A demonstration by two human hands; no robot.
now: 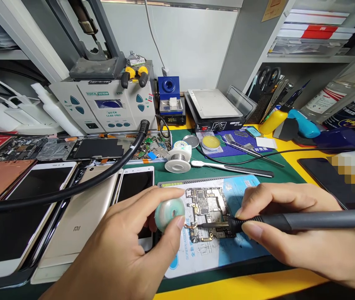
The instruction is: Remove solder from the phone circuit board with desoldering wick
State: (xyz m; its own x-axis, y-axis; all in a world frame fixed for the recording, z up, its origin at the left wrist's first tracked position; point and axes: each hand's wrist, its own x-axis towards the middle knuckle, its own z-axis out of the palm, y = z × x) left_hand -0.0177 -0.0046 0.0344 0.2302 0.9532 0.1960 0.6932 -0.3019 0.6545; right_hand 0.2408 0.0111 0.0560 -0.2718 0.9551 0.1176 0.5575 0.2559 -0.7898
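Note:
Between the thumb and fingers of my left hand (133,237) is a small teal spool of desoldering braid (167,213). A short copper end of the braid reaches from it to the left edge of a phone circuit board (201,201). My right hand (289,229) grips a black soldering iron (277,222) like a pen. Its dark tip points left across the board and meets the braid there, though whether it presses down is too small to tell. The board lies flat on a white and blue repair mat (177,262).
Several phones (75,221) lie at the left, under a thick black hose (102,185). Behind the mat are a solder wire spool (178,160), a brush (233,167), a flux tin (210,143) and tweezers (255,152). A rework station (108,104) and hot plate (214,108) stand farther back.

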